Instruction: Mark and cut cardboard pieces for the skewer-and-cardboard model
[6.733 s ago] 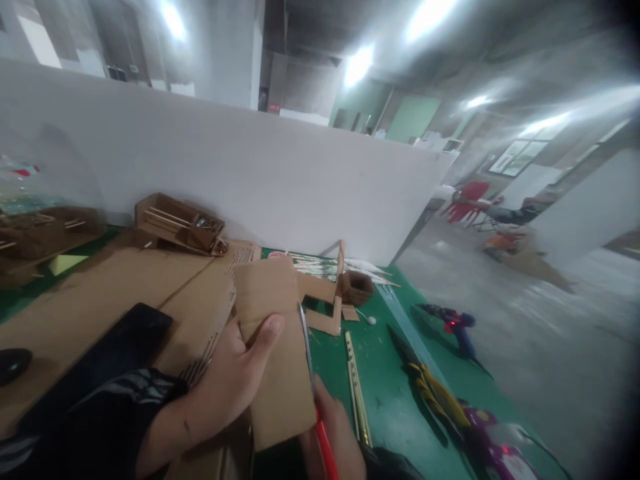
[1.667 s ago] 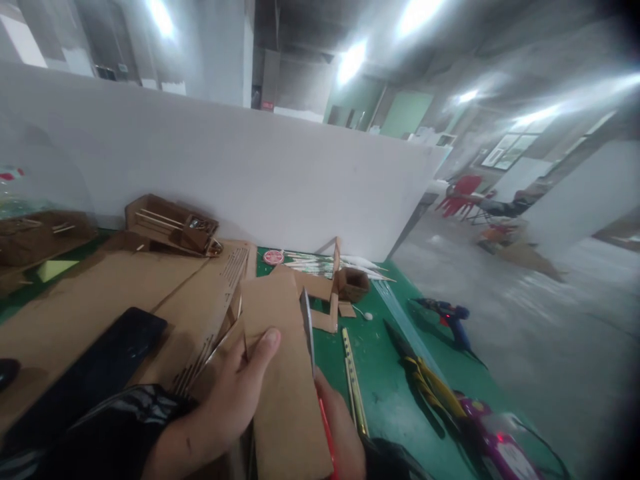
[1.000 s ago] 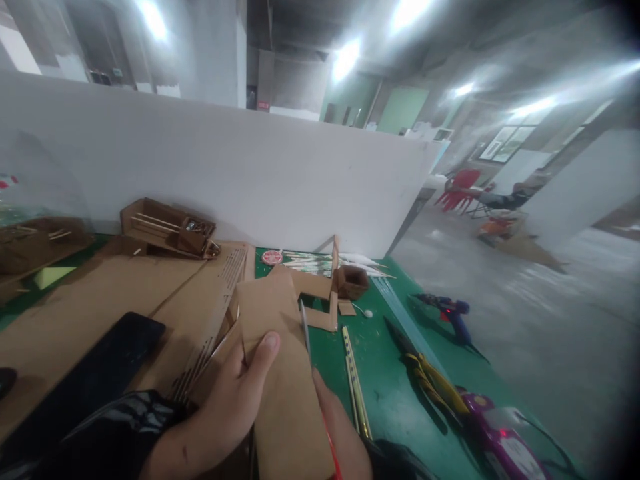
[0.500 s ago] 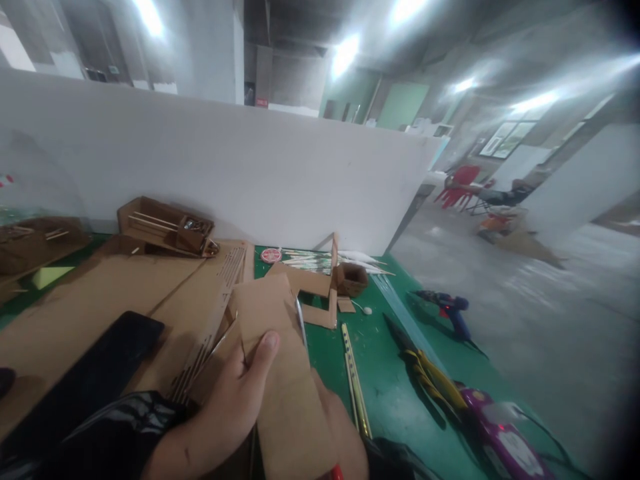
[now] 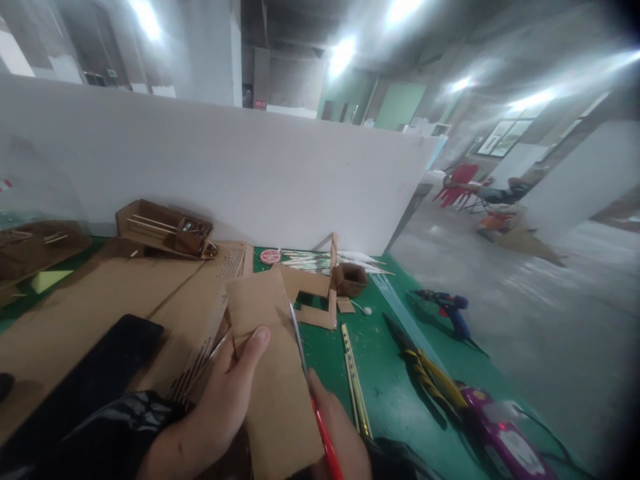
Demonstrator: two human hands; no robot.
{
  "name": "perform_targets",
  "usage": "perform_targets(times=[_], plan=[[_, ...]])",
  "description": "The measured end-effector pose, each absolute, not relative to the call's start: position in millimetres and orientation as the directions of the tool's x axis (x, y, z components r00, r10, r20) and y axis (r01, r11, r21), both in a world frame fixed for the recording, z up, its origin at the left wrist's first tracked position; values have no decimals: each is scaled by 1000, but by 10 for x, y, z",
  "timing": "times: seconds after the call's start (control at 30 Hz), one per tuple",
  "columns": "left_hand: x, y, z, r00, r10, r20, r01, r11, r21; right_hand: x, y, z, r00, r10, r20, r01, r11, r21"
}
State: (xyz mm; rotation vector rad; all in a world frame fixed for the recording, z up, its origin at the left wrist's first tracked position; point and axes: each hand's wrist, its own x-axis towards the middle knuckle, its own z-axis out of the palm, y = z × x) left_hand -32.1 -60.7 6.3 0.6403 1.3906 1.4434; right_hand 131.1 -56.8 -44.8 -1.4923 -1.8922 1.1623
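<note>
At the lower middle of the view, the thumb of the left hand [image 5: 213,407] presses flat on the face of the cardboard piece [image 5: 277,400]; its other fingers go behind the piece, out of sight, so the piece is clamped between them. The right hand [image 5: 343,433] is closed round the red handle of the cutting tool [image 5: 326,440], its fingers partly hidden by the cardboard piece. The tool's thin metal blade lies along the right edge of the piece, which is held up, tilted, above the green table [image 5: 395,407].

Just beyond the blade, a cardboard frame [image 5: 305,280] lies on the table, with a small open box [image 5: 351,280] beside it. A red and white disc [image 5: 271,256] lies farther back, to the left of some pale pointed sticks [image 5: 305,262].

To the right of the hands are a gold tube with dark spots [image 5: 354,373], yellow-handled pliers [image 5: 433,383], a blue glue gun [image 5: 454,312] and a purple device [image 5: 505,433] with a red light. On the left, a dark slab [image 5: 95,367] rests on a large cardboard sheet [image 5: 155,287]. A cardboard holder [image 5: 145,223] with thin sticks stands near the white panel [image 5: 225,160]. Well beyond the table, a person [image 5: 505,193] is near a red chair [image 5: 461,181].
</note>
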Motion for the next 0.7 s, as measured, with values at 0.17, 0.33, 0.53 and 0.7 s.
perform_targets(times=[0.17, 0.33, 0.53, 0.7], plan=[[-269, -601, 106, -419, 873, -248, -238, 158, 958, 1304, -544, -417, -338, 901, -272, 586, -24, -810], [-228, -596, 88, -446, 863, -238, -234, 145, 961, 1269, -554, -366, -322, 902, -286, 603, -37, -797], [-238, -614, 31, -392, 881, -265, -244, 178, 953, 1241, -563, -320, -305, 896, -323, 647, -54, -761], [-242, -607, 0, -409, 880, -243, -222, 162, 961, 1241, -558, -293, -321, 892, -319, 640, -44, -767]])
